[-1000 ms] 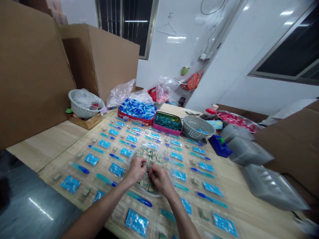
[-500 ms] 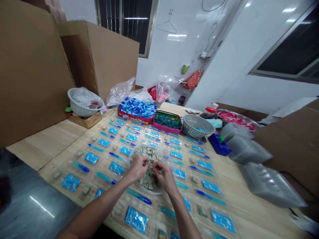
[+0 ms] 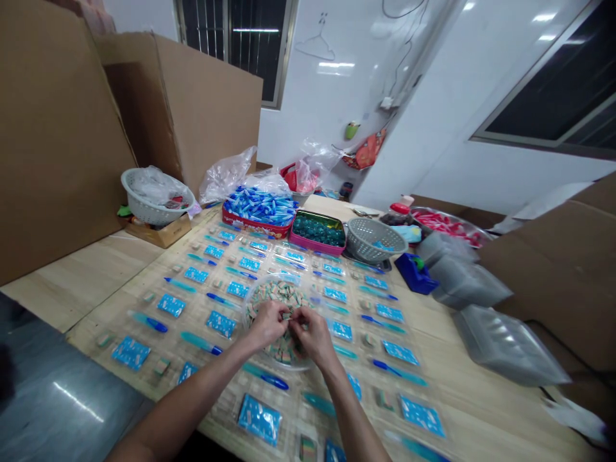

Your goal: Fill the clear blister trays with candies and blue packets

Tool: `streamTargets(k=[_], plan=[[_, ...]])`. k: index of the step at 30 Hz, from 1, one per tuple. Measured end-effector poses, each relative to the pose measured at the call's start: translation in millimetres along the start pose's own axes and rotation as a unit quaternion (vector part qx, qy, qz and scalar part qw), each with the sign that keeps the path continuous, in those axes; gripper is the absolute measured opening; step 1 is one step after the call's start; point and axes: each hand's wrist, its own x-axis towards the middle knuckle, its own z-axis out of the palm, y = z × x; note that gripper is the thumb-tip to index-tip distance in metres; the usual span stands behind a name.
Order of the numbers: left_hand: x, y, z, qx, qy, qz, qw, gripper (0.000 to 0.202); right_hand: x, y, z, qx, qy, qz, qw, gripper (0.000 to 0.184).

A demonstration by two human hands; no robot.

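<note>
A clear round bowl full of small striped blocks, which look like erasers, stands among the trays. Over it my left hand is closed in a pinch. My right hand is pinched too, its fingertips almost meeting the left ones. Whatever lies between the fingers is too small to make out. Around the bowl spread clear plastic trays holding blue patterned packets, blue pens and striped blocks.
Behind the trays stand a red tin of blue pens, a pink tin of teal pieces and a grey colander. A blue tape dispenser and stacked clear trays are at right. Cardboard boxes rise at left.
The view has shifted slightly, so the scene sits a little further left. Both hands stay pinched over the bowl, and the fingertips have drawn slightly closer together.
</note>
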Motion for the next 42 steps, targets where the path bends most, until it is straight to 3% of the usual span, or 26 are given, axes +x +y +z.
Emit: streamTargets(k=[6,16,25,31,35,37,42], plan=[[-1,0,2.1,0.008,-0.003,0.01,1.0,0.022,2,3,2,0.019,0.006,0.033,0.999,0.015],[0,1,2.3,-0.01,0.003,0.002,1.0,0.018,2,8,5,0.014,0.012,0.055,0.998,0.012],[1,-4,0.1,-0.148,0.012,-0.043,0.988,0.015,3,5,0,0.055,-0.003,0.049,0.997,0.022],[-11,-3,-2.8,-0.303,0.029,-0.115,0.945,0.017,7,-8,-4,0.061,-0.035,0.047,0.996,0.033],[-28,-6,-17.4,-0.46,0.07,-0.138,0.874,0.016,14,-33,1,0.064,-0.106,0.052,0.991,0.034],[-39,-11,-28.0,-0.52,0.091,-0.148,0.836,0.021,19,-49,9,0.06,-0.145,0.05,0.986,0.032],[-76,-42,-57.4,-0.539,0.192,-0.174,0.801,0.036,38,-78,54,0.067,-0.205,0.013,0.976,0.026]])
